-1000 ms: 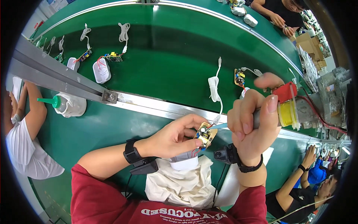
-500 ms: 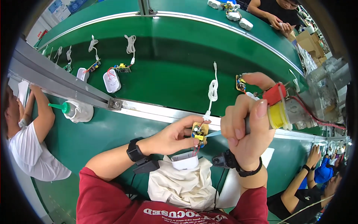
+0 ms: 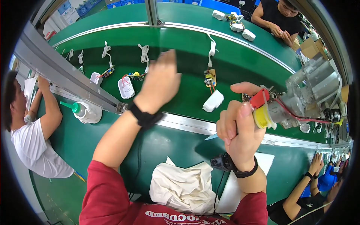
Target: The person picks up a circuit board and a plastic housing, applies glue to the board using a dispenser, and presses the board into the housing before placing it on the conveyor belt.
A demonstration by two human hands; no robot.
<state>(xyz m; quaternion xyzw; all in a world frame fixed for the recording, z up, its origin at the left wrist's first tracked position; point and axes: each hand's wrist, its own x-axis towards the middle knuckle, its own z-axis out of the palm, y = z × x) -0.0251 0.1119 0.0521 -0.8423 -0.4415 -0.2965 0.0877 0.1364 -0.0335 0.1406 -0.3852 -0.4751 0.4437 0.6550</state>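
My left hand (image 3: 160, 80) reaches over the green belt, fingers stretched out and blurred, with nothing seen in it. Just beside it lies a circuit board with yellow parts (image 3: 135, 76), wired in red to a white plastic housing (image 3: 126, 87). To the right of this hand another board (image 3: 210, 77) rests on the belt, its white cable (image 3: 212, 48) beyond it and its white housing (image 3: 213, 101) nearer me. My right hand (image 3: 240, 129) is closed round a metal hand tool (image 3: 287, 107) with yellow tape, a red switch and a pale blue pointed tip.
A cream cloth (image 3: 183, 187) lies before me, beside a white sheet (image 3: 264, 161). A green-capped bottle (image 3: 85, 111) stands at left. A metal rail (image 3: 187, 125) borders the belt, and a slanted metal post (image 3: 71, 71) crosses at left. Co-workers sit left, right and across.
My left hand has let go of the board, which now lies on the belt with its cable and housing, and has moved up and left. The tool stays in my right hand.
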